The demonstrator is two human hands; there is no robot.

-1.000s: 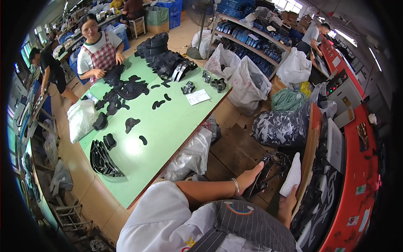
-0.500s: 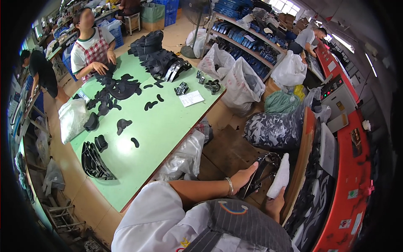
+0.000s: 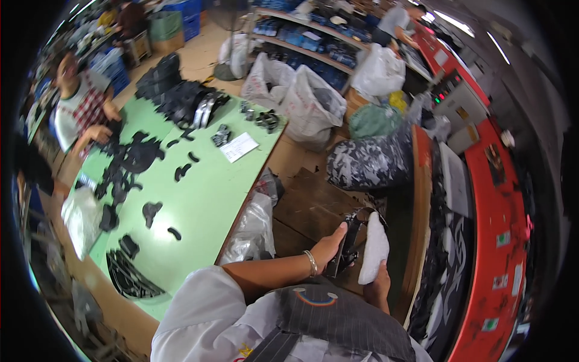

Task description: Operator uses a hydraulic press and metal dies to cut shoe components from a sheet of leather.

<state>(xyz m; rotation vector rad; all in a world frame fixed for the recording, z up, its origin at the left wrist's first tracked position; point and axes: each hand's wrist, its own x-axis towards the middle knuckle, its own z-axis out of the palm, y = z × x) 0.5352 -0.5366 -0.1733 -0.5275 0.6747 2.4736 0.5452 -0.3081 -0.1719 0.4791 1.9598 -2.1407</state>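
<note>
My left hand (image 3: 330, 249) is closed around a black open frame (image 3: 348, 244) with thin bars, which looks like a cutting die. My right hand (image 3: 378, 283) grips the lower end of a white oblong pad (image 3: 375, 247), held upright close to the frame's right side. Both things are in front of my body, above a brown board on the floor. Whether the pad touches the frame, I cannot tell. The fingers of both hands are partly hidden behind what they hold.
Left of me stands a green table (image 3: 199, 208) with black cut pieces (image 3: 137, 154), black frames (image 3: 129, 276) and a white paper (image 3: 239, 147). A person (image 3: 84, 108) works across it. A red machine (image 3: 482, 241) and wooden edge (image 3: 420, 211) flank my right; stuffed bags (image 3: 369, 161) lie ahead.
The view has swung, so the table sits further left and lower. Both hands keep their hold; the white pad now stands more upright and closer to the black frame.
</note>
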